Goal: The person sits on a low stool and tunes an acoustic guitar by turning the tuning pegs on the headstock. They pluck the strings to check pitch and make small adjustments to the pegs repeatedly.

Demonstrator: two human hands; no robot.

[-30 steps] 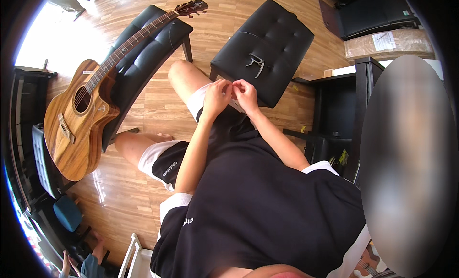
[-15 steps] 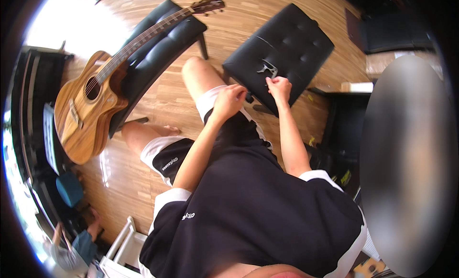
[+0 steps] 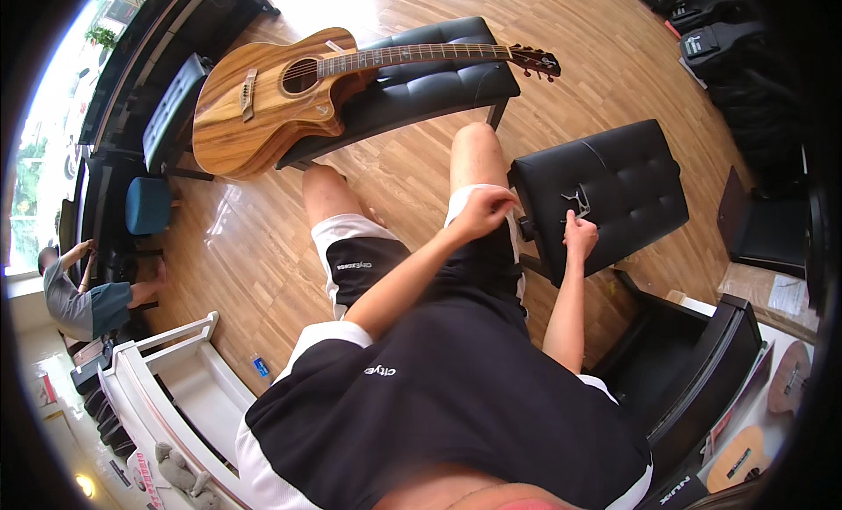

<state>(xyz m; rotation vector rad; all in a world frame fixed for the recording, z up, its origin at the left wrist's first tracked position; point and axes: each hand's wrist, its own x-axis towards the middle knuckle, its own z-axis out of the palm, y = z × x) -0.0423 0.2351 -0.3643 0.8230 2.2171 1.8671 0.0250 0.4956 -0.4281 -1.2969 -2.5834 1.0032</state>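
Observation:
A silver-grey guitar capo (image 3: 580,200) is over the seat of the black tufted bench (image 3: 636,190) on the right. My right hand (image 3: 581,236) is closed, thumb and fingers pinched at the capo's near end. Whether the capo rests on the seat or is held just above it is hard to tell. My left hand (image 3: 485,213) hovers over my right thigh, left of the bench's side knob (image 3: 526,228). Its fingers are drawn together, and whatever may be between them is hidden.
An acoustic guitar (image 3: 263,102) lies on a long black bench (image 3: 412,102) ahead, its neck pointing right. A white piece of furniture (image 3: 197,370) stands at the lower left. Farther left, another person (image 3: 79,291) sits by a dark piano. Black furniture (image 3: 693,378) is at right.
My view has turned left, so the guitar and both benches sit farther right in the picture. My hands and the capo keep about the same places relative to the right bench.

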